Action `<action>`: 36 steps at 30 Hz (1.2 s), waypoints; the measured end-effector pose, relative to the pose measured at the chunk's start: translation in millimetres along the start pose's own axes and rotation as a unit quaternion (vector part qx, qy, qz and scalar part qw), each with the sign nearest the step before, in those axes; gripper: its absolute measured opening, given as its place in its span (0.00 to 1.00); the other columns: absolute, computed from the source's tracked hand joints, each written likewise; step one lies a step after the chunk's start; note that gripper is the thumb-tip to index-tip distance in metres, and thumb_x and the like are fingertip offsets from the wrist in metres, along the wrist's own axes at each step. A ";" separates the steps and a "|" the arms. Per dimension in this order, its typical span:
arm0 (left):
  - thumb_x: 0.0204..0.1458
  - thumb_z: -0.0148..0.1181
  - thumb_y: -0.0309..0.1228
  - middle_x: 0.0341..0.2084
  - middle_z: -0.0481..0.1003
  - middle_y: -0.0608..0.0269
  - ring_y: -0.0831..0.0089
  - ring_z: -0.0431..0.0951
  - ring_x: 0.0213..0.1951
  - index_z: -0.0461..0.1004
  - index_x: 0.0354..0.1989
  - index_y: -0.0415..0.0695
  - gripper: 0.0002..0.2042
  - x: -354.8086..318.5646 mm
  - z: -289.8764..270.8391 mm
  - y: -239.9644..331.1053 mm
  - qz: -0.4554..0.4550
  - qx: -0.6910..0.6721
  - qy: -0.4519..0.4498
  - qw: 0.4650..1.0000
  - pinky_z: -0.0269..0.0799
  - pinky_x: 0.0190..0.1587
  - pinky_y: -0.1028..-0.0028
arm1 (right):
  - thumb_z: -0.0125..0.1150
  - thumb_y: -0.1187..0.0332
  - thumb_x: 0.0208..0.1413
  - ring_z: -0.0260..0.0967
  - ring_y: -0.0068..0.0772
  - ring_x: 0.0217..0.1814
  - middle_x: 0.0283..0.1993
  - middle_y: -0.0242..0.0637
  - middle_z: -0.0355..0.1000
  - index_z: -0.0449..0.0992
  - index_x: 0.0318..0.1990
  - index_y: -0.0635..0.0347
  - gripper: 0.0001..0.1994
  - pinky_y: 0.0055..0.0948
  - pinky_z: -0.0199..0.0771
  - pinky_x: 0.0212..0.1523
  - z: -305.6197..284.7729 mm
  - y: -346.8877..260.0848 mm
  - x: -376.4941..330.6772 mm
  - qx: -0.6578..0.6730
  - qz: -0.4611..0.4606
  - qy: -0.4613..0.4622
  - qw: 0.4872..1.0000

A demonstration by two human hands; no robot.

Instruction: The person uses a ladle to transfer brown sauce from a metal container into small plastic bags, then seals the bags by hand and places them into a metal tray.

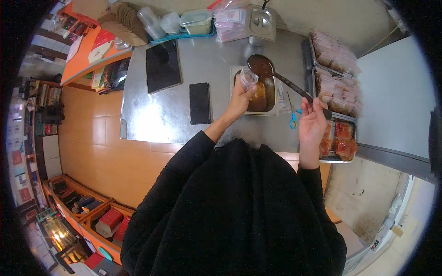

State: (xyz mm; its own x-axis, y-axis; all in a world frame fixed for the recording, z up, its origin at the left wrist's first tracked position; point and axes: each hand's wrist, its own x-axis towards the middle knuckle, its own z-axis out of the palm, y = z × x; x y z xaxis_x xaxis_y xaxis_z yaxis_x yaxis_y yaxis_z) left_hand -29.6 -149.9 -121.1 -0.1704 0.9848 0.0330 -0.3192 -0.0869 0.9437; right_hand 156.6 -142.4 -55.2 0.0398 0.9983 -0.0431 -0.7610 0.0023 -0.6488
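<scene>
My right hand point(313, 120) is closed round the dark handle of a ladle point(287, 83). The ladle's bowl is over the far side of a steel pan point(275, 110) and has dark brown sauce in it. Brown sauce point(263, 99) also lies inside the pan. Over the pan's left rim, my left hand point(239, 99) grips a small clear plastic bag point(249, 79), close beside the ladle's bowl. Whether anything is in the bag I cannot make out. Blue-handled scissors point(293, 121) lie between the pan and my right hand.
A black phone point(200, 103) and a dark tablet point(164, 66) lie on the steel table point(138, 119). At the right stand metal trays of pink-and-clear packets point(336, 89) and reddish bagged food point(344, 140). Plastic tubs point(196, 20) and a lidded steel pan point(261, 22) line the back.
</scene>
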 end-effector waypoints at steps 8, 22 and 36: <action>0.48 0.45 0.22 0.38 0.60 0.66 0.78 0.58 0.43 0.54 0.44 0.42 0.15 7.4 6.3 5.3 0.025 0.029 -0.011 0.999 0.51 0.48 0.78 | 0.51 0.75 0.48 0.70 0.39 0.30 0.32 0.50 0.68 0.64 0.30 0.60 0.03 0.28 0.73 0.29 12.4 -4.3 -5.9 -0.095 -0.084 -0.046 0.991; 0.47 0.45 0.18 0.44 0.59 0.64 0.75 0.57 0.49 0.50 0.51 0.42 0.22 10.7 11.2 9.8 0.032 -0.088 -0.031 0.995 0.48 0.52 0.77 | 0.53 0.75 0.47 0.70 0.42 0.29 0.35 0.53 0.67 0.61 0.31 0.61 0.07 0.30 0.73 0.29 16.9 -9.1 -9.5 -0.134 -0.140 -0.096 0.976; 0.46 0.45 0.16 0.42 0.60 0.64 0.75 0.59 0.48 0.50 0.51 0.42 0.22 11.1 13.6 5.0 0.012 -0.042 -0.018 0.999 0.50 0.52 0.76 | 0.52 0.78 0.46 0.70 0.44 0.32 0.36 0.55 0.66 0.63 0.32 0.67 0.07 0.34 0.74 0.32 26.9 -17.3 -20.7 -0.305 -0.253 -0.221 0.891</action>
State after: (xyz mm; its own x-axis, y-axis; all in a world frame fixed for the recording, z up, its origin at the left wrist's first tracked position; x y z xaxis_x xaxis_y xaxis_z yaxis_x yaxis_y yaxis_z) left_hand -20.4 -137.4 -111.5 -0.1458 0.9869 0.0685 -0.3924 -0.1212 0.9118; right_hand 151.5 -161.5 -22.6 -0.0842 0.8036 0.5892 -0.2187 0.5619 -0.7977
